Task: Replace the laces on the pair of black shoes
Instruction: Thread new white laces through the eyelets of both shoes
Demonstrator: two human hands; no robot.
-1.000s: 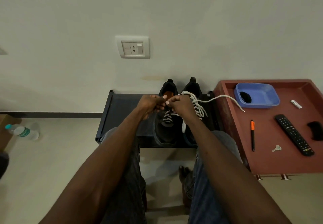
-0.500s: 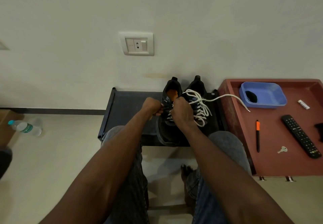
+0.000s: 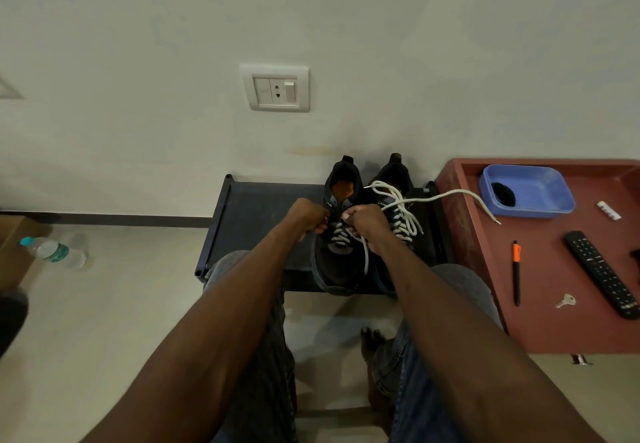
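Note:
Two black shoes stand side by side on a dark low rack (image 3: 256, 207) against the wall. The left shoe (image 3: 337, 266) has white lacing across its lower eyelets. My left hand (image 3: 310, 216) is curled at its left eyelet side, though what it grips is hidden. My right hand (image 3: 363, 224) pinches the white lace (image 3: 364, 252), whose loose end hangs down over the shoe. The right shoe (image 3: 398, 179) carries a white lace (image 3: 401, 224) fully threaded, and one long end (image 3: 460, 195) trails onto the red table.
The red table (image 3: 554, 304) at right holds a blue tray (image 3: 526, 195), an orange-and-black pen (image 3: 516, 269), a key (image 3: 566, 300) and a remote (image 3: 602, 273). A water bottle (image 3: 52, 252) lies on the floor at left. A wall socket (image 3: 275, 88) sits above the rack.
Both hands have drawn a little apart and toward me over the left shoe. A loose lace end now hangs below my right hand.

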